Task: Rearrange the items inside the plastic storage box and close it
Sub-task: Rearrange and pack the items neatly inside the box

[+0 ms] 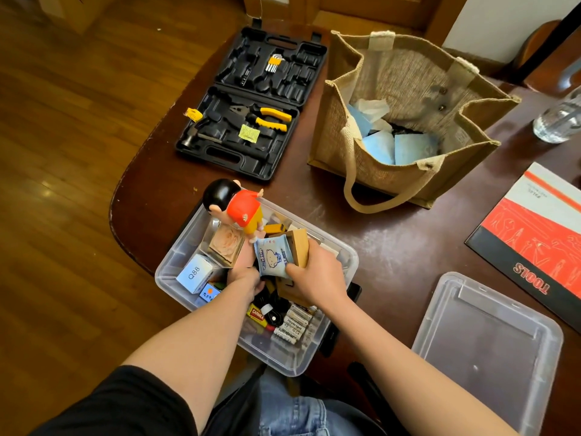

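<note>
Clear plastic storage box: stands open at the near edge of the dark wooden worktop, crowded with small things.
Left hand: reaches into the middle of the box; its grip is mostly hidden behind the pouch, so whether it is spread or closed cannot be told. A cartoon figurine with black hair, red shirt and yellow shorts rises tilted just above this hand, its feet down by the fingers (the contact itself is hidden).
Right hand: fingers curled, pinching a pale blue printed pouch against a tan wooden block inside the box.
Box contents: a white carton marked Q88 at the left wall, a yellow Carmex tube and a row of white batteries towards the near end.
Clear plastic lid: lies flat on the worktop to the right of the box, apart from it.
Black open tool case: further back, holding yellow-handled pliers.
Tan jute bag: to the right of the case, standing open with blue packets inside.
Red and black booklet marked TOOLS: at the right edge.
</note>
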`<state>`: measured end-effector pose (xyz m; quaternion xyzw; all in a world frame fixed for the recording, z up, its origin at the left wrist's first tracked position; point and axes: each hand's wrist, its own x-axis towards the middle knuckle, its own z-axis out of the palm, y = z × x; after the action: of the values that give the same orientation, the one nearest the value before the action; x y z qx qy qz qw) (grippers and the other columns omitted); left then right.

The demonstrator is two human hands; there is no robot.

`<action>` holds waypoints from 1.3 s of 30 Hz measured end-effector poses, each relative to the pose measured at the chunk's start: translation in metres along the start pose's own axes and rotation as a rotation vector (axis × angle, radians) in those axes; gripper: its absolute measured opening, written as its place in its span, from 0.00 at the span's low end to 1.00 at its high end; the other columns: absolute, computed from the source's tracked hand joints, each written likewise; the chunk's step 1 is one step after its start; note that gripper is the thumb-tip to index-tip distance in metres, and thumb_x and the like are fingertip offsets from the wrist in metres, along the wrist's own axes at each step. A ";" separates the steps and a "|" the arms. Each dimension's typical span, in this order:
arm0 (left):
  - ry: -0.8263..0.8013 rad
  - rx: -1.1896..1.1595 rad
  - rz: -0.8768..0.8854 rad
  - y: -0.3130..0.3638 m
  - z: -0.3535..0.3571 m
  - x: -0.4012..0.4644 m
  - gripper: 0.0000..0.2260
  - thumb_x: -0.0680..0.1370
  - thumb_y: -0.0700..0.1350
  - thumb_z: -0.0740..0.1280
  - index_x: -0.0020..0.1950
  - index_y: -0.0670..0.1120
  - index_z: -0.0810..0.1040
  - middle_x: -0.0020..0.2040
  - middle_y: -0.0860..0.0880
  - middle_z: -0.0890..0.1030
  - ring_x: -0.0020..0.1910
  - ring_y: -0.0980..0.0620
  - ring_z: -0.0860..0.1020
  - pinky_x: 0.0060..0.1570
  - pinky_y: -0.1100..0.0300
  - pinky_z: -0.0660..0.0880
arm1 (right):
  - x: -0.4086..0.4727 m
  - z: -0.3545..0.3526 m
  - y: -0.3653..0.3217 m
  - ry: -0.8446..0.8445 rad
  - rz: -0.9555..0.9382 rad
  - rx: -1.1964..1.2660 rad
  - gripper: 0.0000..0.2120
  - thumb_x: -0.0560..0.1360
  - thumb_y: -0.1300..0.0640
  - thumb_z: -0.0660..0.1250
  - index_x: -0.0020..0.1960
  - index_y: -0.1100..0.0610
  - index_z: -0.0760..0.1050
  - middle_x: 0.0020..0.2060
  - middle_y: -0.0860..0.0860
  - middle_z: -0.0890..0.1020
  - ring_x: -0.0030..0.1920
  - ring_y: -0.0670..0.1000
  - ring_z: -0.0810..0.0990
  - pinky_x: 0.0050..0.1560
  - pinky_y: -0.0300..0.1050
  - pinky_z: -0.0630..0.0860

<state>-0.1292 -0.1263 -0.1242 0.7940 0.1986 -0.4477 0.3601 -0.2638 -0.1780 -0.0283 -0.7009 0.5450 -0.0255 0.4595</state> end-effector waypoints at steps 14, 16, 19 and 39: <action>-0.262 0.348 -0.216 0.012 -0.010 -0.009 0.13 0.82 0.40 0.53 0.37 0.45 0.66 0.31 0.48 0.65 0.18 0.56 0.63 0.15 0.73 0.55 | 0.000 0.007 -0.001 0.050 0.019 -0.021 0.12 0.69 0.53 0.67 0.50 0.53 0.70 0.37 0.47 0.74 0.36 0.49 0.72 0.27 0.37 0.63; -0.325 0.347 -0.310 0.023 -0.015 -0.019 0.14 0.81 0.39 0.53 0.36 0.44 0.67 0.30 0.49 0.64 0.21 0.57 0.62 0.14 0.72 0.53 | -0.001 0.007 -0.001 0.058 0.036 -0.017 0.10 0.68 0.53 0.68 0.46 0.52 0.69 0.35 0.46 0.73 0.35 0.49 0.73 0.27 0.38 0.64; -0.393 0.587 -0.274 0.038 -0.028 -0.037 0.13 0.81 0.38 0.50 0.38 0.44 0.67 0.29 0.49 0.62 0.18 0.58 0.60 0.14 0.72 0.52 | -0.003 0.007 0.001 0.064 0.053 -0.004 0.09 0.68 0.53 0.68 0.43 0.52 0.69 0.32 0.45 0.73 0.34 0.49 0.73 0.26 0.38 0.64; -0.963 0.719 0.593 0.110 -0.103 -0.101 0.10 0.84 0.43 0.53 0.58 0.42 0.71 0.44 0.47 0.79 0.37 0.55 0.78 0.32 0.67 0.71 | -0.017 0.053 -0.029 -0.243 0.242 0.585 0.19 0.76 0.57 0.68 0.63 0.61 0.67 0.47 0.53 0.75 0.45 0.52 0.79 0.54 0.52 0.80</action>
<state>-0.0532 -0.1211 0.0399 0.5970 -0.3724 -0.6725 0.2293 -0.2208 -0.1326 -0.0318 -0.4675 0.5352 -0.0421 0.7023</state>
